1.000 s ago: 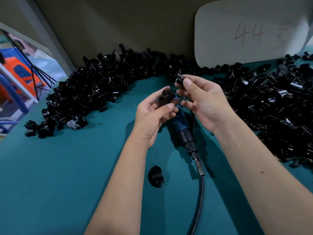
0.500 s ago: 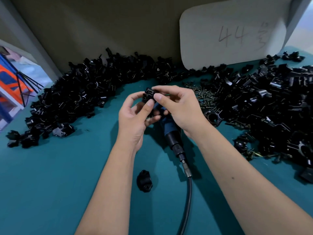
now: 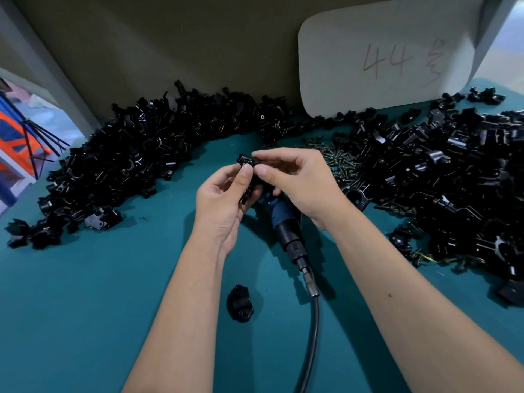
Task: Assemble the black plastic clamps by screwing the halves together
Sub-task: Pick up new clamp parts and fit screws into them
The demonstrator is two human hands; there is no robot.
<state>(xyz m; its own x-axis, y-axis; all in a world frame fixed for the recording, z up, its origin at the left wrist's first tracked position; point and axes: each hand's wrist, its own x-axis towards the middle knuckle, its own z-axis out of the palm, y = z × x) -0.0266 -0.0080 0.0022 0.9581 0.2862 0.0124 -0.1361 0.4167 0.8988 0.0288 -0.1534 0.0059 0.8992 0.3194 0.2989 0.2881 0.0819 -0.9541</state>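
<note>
Still pinched between both hands point(image 3: 255, 180), clamp point(image 3: 246, 162) sits at fingertips.

Teal counter point(image 3: 85, 321), glossy black clamp parts point(image 3: 136, 160) heaped far left and right, dark blue screwdriver body point(image 3: 279, 212), black hose point(image 3: 312, 336), pale grey card point(image 3: 340, 52) pencilled "44"

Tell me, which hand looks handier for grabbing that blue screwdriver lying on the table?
Probably the right hand. It hovers directly above the blue screwdriver, whose handle points toward that wrist. The left hand grips most of the clamp, so it seems suited to keep holding.
</note>
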